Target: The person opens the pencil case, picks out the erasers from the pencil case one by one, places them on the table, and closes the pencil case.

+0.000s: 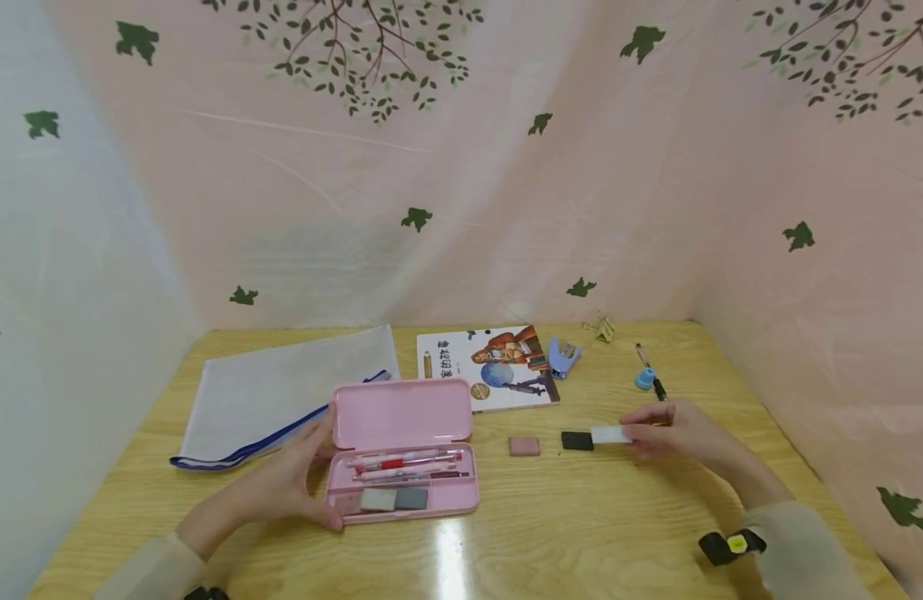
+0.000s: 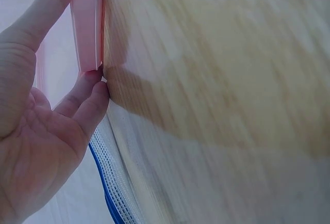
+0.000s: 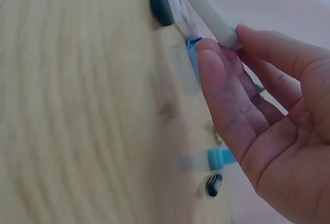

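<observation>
A pink pencil case (image 1: 403,414) lies with its lid raised, pens and pencils (image 1: 409,463) in its back part. Along its front are a whitish eraser (image 1: 378,499), a grey eraser (image 1: 411,498) and a pinkish block. My left hand (image 1: 285,477) grips the case at its left side, thumb at the front corner and fingers behind; the left wrist view shows fingertips against the pink edge (image 2: 86,25). Between thumb and fingers, my right hand (image 1: 675,433) pinches a white eraser (image 3: 211,16), held above the table. Beside it are a black eraser (image 1: 577,441) and a pink eraser (image 1: 524,447).
Behind the case lie a white mesh pouch (image 1: 281,392) with blue edging and a picture book (image 1: 484,367). A blue stapler (image 1: 563,357), a gold binder clip (image 1: 602,327), a small blue object (image 1: 645,378) and a black pen (image 1: 660,388) are at the back right.
</observation>
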A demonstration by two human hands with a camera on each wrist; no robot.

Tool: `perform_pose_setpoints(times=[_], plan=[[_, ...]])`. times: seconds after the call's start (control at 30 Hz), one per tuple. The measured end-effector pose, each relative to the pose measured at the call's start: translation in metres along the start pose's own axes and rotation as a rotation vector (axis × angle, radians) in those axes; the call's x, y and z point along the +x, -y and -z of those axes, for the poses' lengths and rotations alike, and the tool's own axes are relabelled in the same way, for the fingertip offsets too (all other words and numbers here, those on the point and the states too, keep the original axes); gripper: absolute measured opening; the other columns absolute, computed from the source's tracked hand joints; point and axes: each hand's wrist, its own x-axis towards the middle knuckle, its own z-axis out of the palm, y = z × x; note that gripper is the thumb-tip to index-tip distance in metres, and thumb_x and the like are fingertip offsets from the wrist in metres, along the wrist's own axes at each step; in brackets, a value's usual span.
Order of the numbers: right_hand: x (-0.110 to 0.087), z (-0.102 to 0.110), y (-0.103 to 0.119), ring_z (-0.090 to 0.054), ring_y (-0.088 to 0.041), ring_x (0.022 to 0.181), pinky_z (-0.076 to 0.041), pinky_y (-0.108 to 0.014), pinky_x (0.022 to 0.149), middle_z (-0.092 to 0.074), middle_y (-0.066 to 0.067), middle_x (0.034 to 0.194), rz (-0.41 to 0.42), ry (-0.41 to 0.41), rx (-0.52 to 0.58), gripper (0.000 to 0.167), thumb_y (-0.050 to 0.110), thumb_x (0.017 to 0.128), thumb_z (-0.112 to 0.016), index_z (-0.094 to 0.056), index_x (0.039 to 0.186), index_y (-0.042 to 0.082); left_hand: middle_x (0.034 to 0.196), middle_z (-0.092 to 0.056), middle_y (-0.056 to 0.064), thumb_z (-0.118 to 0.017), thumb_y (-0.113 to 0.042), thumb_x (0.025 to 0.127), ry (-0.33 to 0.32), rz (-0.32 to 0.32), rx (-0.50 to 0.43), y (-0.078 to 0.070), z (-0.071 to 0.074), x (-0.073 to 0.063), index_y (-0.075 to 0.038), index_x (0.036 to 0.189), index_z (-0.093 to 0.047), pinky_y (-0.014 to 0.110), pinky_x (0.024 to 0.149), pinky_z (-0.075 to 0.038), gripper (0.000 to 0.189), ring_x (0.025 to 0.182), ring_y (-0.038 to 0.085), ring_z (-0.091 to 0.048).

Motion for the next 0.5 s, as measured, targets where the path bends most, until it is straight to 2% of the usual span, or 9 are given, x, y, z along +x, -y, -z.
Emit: perform_pose_setpoints(times=[0.17,0.23,0.37,0.5], plan=[[-0.001,0.002,-0.012,-0.07,-0.022,0.088,-0.06,-0.035,0.075,-0.071,-0.016,0.105,-0.008,-0.022,-0.061,0.04,0.018,0.099,-0.068,-0.063,0.125,-0.013,0.164,-0.005,0.026,-0.094,-0.046,0.068,-0.003,-0.008,0.009,0.0,0.001,-0.001,-0.017,0.163,0.011,0.038,0.111,-0.036,0.144,0.127,0.022,-0.056],[0.0,0.001,-0.016,-0.068,-0.02,0.085,-0.059,-0.033,0.073,-0.071,-0.014,0.101,-0.019,-0.043,-0.102,0.04,0.019,0.1,-0.067,-0.064,0.125,-0.011,0.164,-0.007,0.025,-0.093,-0.046,0.068,-0.004,-0.011,0.009,0.0,0.001,-0.001,-0.018,0.163,0.011,0.04,0.111,-0.036,0.144,0.127,0.022,-0.056],[0.002,0.0,-0.021,-0.065,-0.02,0.083,-0.059,-0.033,0.071,-0.07,-0.012,0.095,-0.043,-0.071,-0.153,0.04,0.023,0.101,-0.066,-0.064,0.125,-0.009,0.165,-0.008,0.023,-0.093,-0.047,0.068,-0.006,0.0,0.003,0.001,0.001,0.0,-0.02,0.163,0.012,0.053,0.111,-0.035,0.144,0.127,0.021,-0.055],[0.002,-0.001,-0.021,-0.065,-0.023,0.083,-0.059,-0.034,0.069,-0.068,-0.011,0.096,-0.058,-0.101,-0.206,0.04,0.026,0.102,-0.064,-0.064,0.125,-0.007,0.165,-0.006,0.024,-0.093,-0.047,0.068,-0.006,0.006,0.004,0.001,0.0,0.0,-0.019,0.163,0.012,0.054,0.11,-0.035,0.144,0.127,0.022,-0.056]])
